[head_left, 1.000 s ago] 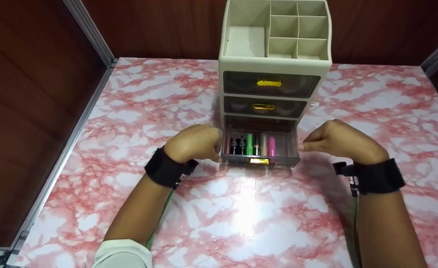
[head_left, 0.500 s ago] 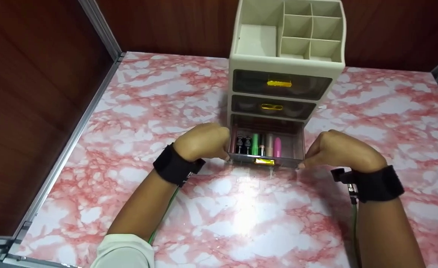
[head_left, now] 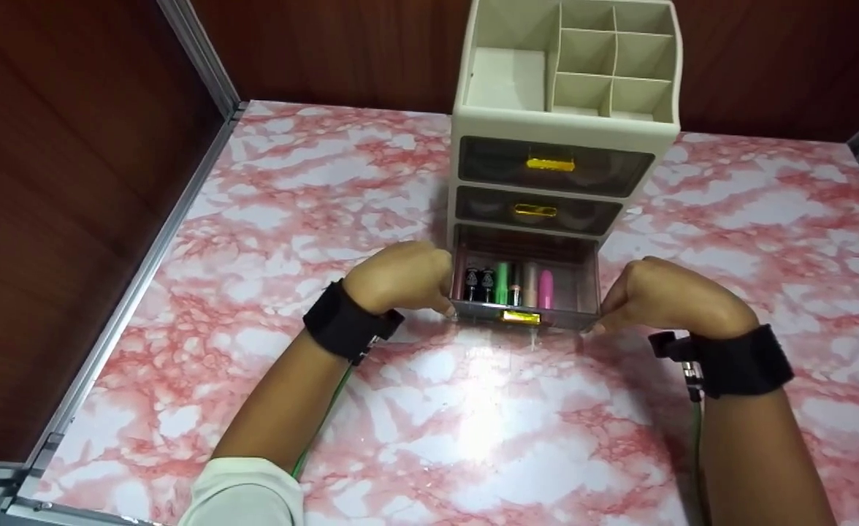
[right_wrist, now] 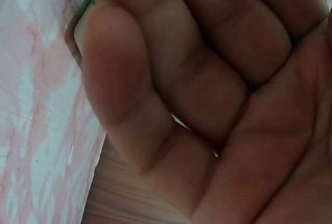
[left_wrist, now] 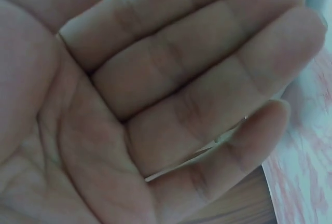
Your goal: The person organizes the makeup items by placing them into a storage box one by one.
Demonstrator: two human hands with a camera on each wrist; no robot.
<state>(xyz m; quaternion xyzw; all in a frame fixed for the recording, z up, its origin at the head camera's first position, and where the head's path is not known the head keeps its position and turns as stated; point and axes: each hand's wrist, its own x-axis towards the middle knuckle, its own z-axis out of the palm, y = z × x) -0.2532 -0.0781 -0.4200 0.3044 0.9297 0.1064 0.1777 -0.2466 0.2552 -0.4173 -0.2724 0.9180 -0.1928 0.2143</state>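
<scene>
The bottom drawer (head_left: 562, 319) of a cream desktop organizer (head_left: 568, 124) is pulled out. It is smoky and see-through, with a gold handle (head_left: 521, 318). Cosmetic tubes stand along its left and middle: black ones (head_left: 479, 288), a green one (head_left: 502, 283), a beige one (head_left: 530, 286) and a pink one (head_left: 546, 290). My left hand (head_left: 404, 277) grips the drawer's left side, thumb at the front corner. On the opposite side, my right hand (head_left: 674, 296) holds the right front corner with its thumb. Both wrist views are filled by palm and fingers, the right fingers more curled.
Two more drawers with gold handles, the upper drawer (head_left: 605, 172) and middle drawer (head_left: 579, 216), are closed. Open compartments (head_left: 583, 55) form the organizer's top. A red-and-white marbled tabletop (head_left: 312, 190) lies beneath, with brown panels (head_left: 342, 51) behind and at the left.
My right thumb has shifted from the drawer's right side to its front corner. The head view has turned slightly, so everything sits further right. The drawer remains pulled out.
</scene>
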